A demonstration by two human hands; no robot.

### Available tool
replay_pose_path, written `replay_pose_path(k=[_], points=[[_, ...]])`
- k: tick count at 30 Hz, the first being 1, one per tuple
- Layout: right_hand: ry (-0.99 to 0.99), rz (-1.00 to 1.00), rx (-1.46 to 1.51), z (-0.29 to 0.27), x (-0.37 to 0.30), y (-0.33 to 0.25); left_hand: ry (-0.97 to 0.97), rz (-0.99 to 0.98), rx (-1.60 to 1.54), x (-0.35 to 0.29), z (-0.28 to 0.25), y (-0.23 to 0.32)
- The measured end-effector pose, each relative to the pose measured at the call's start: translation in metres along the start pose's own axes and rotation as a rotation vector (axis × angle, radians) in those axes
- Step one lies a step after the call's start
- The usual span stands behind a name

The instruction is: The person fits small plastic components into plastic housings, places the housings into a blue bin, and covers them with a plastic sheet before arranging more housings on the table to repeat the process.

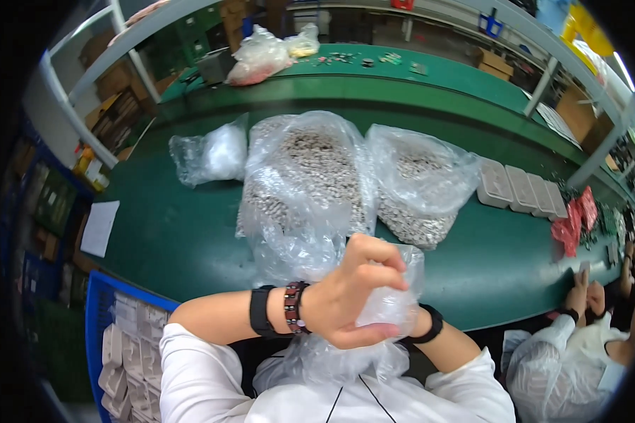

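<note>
In front of my chest is a clear plastic bag [391,310], crumpled, its lower part hanging toward my lap. My left hand [353,292] curls around the upper part of this bag, with plastic between the thumb and the bent fingers. Behind the bag, my right hand [418,323] is mostly covered by plastic and by my left hand; its fingers do not show. Just beyond my hands, a large open clear bag [310,176] full of small grey-beige pieces lies on the green table [204,233]. A smaller bag [423,187] of similar pieces sits to its right.
A bag with white contents [222,151] lies at left, near a white paper sheet [100,228]. Grey plastic trays [497,185] and red plastic bags [571,225] line the right. A blue crate [95,338] of trays stands lower left. A co-worker [564,359] sits at right.
</note>
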State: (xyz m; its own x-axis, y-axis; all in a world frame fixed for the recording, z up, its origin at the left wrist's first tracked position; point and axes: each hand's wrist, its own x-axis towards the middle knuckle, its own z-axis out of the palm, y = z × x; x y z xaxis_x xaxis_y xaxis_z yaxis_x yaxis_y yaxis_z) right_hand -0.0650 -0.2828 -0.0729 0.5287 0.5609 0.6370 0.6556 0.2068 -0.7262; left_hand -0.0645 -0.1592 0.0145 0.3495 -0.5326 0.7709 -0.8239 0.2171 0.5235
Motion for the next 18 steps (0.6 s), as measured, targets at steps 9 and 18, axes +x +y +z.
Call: replay_pose_path(k=[9,18], points=[[0.179,0.203,-0.511,0.007,0.052,-0.045,0.129,-0.297,-0.086,-0.048,-0.043,-0.008],[0.371,-0.322,-0.515,0.045,0.119,0.024,-0.575,-0.583,0.422,-0.108,-0.134,-0.012]])
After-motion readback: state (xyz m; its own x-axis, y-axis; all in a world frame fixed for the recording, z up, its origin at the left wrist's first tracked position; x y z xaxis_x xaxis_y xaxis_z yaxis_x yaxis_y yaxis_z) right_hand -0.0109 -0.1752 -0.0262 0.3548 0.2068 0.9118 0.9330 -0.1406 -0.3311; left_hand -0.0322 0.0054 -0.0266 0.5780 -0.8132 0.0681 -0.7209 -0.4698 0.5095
